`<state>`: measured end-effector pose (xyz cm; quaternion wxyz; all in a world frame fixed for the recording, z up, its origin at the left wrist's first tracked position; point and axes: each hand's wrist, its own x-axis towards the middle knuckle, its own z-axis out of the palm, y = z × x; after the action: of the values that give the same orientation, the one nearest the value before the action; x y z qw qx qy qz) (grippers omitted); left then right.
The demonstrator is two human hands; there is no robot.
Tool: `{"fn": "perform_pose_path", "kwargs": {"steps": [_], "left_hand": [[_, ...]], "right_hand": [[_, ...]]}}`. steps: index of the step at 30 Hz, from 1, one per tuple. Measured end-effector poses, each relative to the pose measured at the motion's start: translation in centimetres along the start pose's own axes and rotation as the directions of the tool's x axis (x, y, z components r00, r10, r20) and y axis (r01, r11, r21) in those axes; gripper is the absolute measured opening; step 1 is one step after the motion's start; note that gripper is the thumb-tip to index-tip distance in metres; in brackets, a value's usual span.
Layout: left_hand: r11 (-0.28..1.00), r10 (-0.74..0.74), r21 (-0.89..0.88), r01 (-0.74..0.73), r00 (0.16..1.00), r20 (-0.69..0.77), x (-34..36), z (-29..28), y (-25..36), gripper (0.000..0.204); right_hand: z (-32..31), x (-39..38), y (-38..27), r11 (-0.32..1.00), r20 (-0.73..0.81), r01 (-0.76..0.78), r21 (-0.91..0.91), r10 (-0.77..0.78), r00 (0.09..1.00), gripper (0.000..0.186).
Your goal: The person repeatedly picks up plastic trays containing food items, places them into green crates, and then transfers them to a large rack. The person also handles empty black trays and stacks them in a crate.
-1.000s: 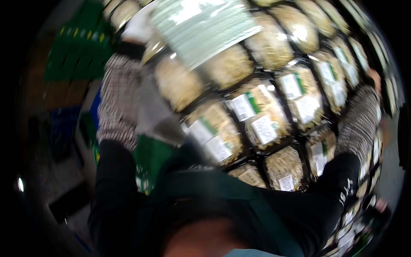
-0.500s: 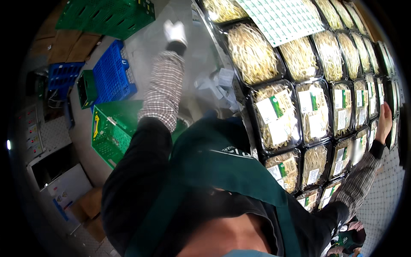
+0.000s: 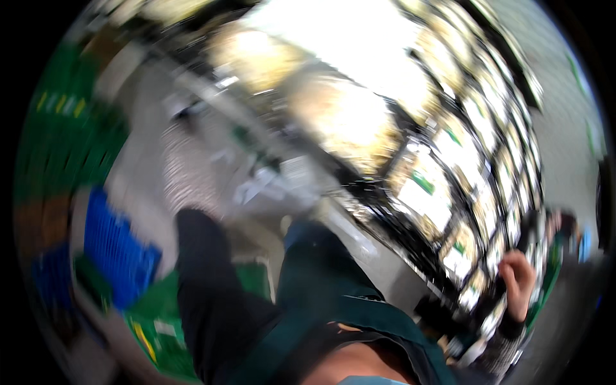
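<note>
The whole view is smeared by motion. Rows of clear packs of pale sprouts [image 3: 423,192] in black trays with white and green labels fill a slanted shelf on the right. My right hand [image 3: 516,282] is at the lower right, fingers curled against the lowest packs; whether it grips one is blurred. My left arm in a checked sleeve [image 3: 186,170] reaches up and left along the shelf's grey edge, its hand lost in the blur. A dark green apron [image 3: 321,289] covers the lower middle.
A blue crate [image 3: 115,250] and a green crate [image 3: 160,321] stand on the floor at the lower left. More green crates [image 3: 58,135] are stacked at the far left. A bright white sheet [image 3: 346,45] hangs over the top packs.
The view has swung and blurred. My right hand has dropped to the lower packs at the right. The left arm still reaches up along the shelf's left edge.
</note>
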<state>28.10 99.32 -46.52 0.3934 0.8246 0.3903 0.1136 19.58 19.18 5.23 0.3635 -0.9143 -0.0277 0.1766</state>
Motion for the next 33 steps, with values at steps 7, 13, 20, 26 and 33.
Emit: {"fn": "perform_pose_path", "kwargs": {"steps": [7,13,20,26,33], "left_hand": [[0.743,-0.119,-0.56,0.366,0.896,0.429,12.1,2.5,-6.6,0.044],[0.702,-0.061,-0.603,0.379,0.876,0.479,6.3,-8.9,-8.8,0.048],[0.761,0.648,-0.377,-0.527,0.62,0.443,-34.2,-13.7,24.8,0.02],[0.528,0.848,-0.605,-0.595,0.409,0.338,-45.9,-16.7,33.9,0.028],[0.449,0.857,-0.754,-0.48,0.47,0.211,-51.0,-14.8,41.8,0.073]], "right_hand": [[5.8,-2.5,1.6,0.971,-0.085,-0.224,0.079,0.23,0.969,0.011],[7.1,-0.6,0.9,0.985,0.15,0.138,0.104,-0.153,0.977,0.012],[17.3,0.8,-6.4,0.772,0.036,0.589,0.239,-0.613,0.789,0.061],[20.1,-0.2,-10.2,0.742,0.053,0.551,0.382,-0.612,0.789,0.053],[16.2,-3.6,-8.9,0.585,-0.394,0.81,0.055,-0.732,0.556,0.027]]}}
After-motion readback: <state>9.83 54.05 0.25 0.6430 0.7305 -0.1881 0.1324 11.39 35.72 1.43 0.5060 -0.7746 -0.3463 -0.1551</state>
